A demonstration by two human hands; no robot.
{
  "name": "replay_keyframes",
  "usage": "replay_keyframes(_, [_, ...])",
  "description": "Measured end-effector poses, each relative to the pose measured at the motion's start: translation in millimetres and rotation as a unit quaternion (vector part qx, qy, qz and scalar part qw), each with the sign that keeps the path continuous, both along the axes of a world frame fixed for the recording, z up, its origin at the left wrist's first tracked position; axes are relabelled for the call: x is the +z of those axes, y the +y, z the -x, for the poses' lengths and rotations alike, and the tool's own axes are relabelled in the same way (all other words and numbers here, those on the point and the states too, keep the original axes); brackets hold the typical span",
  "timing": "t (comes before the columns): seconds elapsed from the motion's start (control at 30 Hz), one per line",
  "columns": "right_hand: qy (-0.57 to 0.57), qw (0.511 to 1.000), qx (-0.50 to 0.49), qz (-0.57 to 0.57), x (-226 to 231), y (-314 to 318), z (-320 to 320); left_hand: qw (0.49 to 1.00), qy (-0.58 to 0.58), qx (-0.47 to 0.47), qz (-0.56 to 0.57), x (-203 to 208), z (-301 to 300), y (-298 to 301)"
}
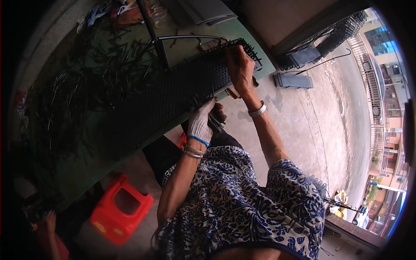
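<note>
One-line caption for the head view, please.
Gloved left hand grips a bundle of thin metal pins while the bare right hand presses on a black perforated tray on a green table.

Daylight comes in from the right – the concrete floor is bright, the green table at the left dim and shadowed. Fisheye bending curves the rim, with black vignetted corners – detail there is soft.

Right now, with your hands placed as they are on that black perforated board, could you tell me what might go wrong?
1. The gloved left hand holds a bundle of thin dark metal pins off the table edge; loosening the grip could drop them.
2. The bare right hand presses on the black perforated board, so pin tips might prick it.
3. Loose pins scattered on the green table may roll off.
</note>
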State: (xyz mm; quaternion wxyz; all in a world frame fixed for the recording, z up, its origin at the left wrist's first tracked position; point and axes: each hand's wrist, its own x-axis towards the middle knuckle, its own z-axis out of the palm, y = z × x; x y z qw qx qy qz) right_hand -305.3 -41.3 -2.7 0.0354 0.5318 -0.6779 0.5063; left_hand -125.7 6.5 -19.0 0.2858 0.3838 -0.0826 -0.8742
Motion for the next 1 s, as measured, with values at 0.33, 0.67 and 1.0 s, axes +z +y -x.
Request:
replay_keyframes(0.33, [0.141, 0.986, 0.030, -0.085, 6.6, -9.5, 4.0, 0.999, 0.001, -0.028, 0.017, 4.3, -3.1, -2.7])
replay_keyframes(0.67, [0.219, 0.968, -0.035, -0.113, 7.9, -11.7, 3.5, 1.000, 0.017, -0.017, -0.006, 4.8, -2.6, -5.2])
replay_keyframes(1.0, [0.229, 0.970, -0.048, -0.073, 3.9, -0.7, 0.2, 0.999, 0.028, 0.006, 0.015, 11.1, -3.9, -3.3])
